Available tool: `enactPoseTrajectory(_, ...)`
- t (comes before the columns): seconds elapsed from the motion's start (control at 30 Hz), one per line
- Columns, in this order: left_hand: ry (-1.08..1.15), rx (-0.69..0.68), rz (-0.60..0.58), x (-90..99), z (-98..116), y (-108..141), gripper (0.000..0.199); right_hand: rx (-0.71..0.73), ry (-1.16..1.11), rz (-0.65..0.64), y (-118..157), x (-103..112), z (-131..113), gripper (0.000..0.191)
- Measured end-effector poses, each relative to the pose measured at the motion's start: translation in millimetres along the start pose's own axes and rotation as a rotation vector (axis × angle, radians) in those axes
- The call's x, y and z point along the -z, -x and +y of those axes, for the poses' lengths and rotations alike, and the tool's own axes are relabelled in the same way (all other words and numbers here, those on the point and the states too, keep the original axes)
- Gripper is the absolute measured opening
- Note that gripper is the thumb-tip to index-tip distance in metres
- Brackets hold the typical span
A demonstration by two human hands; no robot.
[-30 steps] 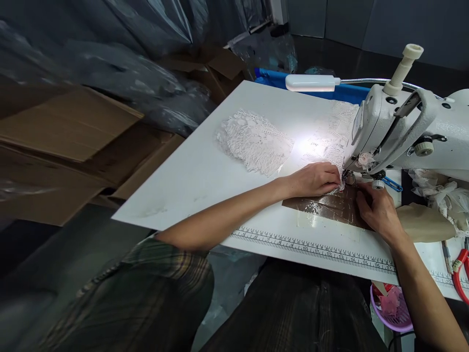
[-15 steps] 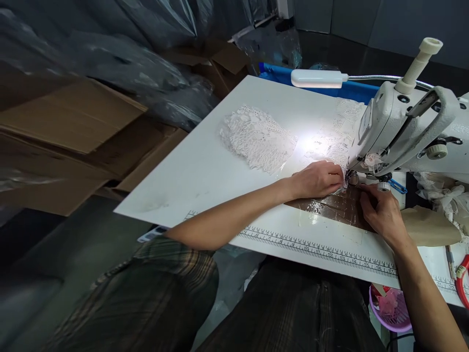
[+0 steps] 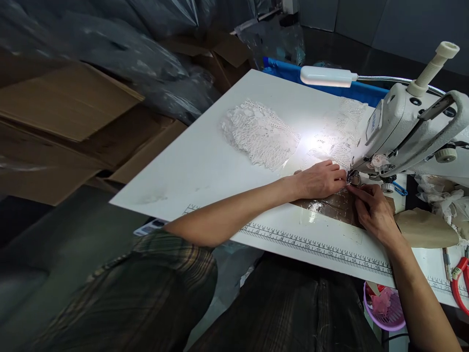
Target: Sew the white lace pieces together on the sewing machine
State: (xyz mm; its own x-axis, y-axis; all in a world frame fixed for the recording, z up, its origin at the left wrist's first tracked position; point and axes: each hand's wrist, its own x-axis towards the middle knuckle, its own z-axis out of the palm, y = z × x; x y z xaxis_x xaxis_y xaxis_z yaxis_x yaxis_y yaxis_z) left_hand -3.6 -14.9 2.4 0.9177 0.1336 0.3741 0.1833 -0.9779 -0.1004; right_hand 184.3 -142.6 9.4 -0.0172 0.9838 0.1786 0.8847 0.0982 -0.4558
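White lace (image 3: 339, 146) lies under the lamp light and runs to the needle area of a white sewing machine (image 3: 394, 132). My left hand (image 3: 322, 180) is closed on the lace edge, just left of the presser foot (image 3: 353, 178). Close to the foot on its near side is my right hand (image 3: 373, 208), thumb and index finger pressed together; whatever is between them is too small to make out. Brown taped sheeting (image 3: 335, 208) covers the table under both hands. A fanned pile of white lace (image 3: 262, 134) rests further left.
The white table (image 3: 176, 181) has a printed ruler (image 3: 311, 247) along its front edge. Red scissors (image 3: 459, 283), tan fabric (image 3: 427, 229) and white scraps lie right. A purple basket (image 3: 390, 315) is below; cardboard boxes (image 3: 66, 102) stand left.
My right hand's fingertips have moved left and closer to the presser foot and my left hand. The view has shifted slightly; the lace pile looks unmoved.
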Motion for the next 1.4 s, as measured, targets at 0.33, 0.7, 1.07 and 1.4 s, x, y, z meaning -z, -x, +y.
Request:
enactPoseTrajectory(0.33,0.106,0.002,-0.033,4.8,1.2,4.7,0.026,-0.008,0.031,0.019,1.3,-2.0,0.5,0.041)
enactPoseTrajectory(0.7,0.004,0.024,-0.018,7.7,7.2,3.4,0.026,0.091,0.216,-0.032,-1.1,1.6,-9.7,0.04)
enactPoseTrajectory(1.07,-0.021,-0.007,-0.053,10.6,3.8,5.5,0.027,0.063,0.257,-0.058,-0.8,2.9,-15.4,0.041)
enactPoseTrajectory(1.4,0.022,0.017,-0.17,17.8,-1.6,2.1,0.03,0.071,0.389,-0.142,-9.2,9.3,-23.9,0.043)
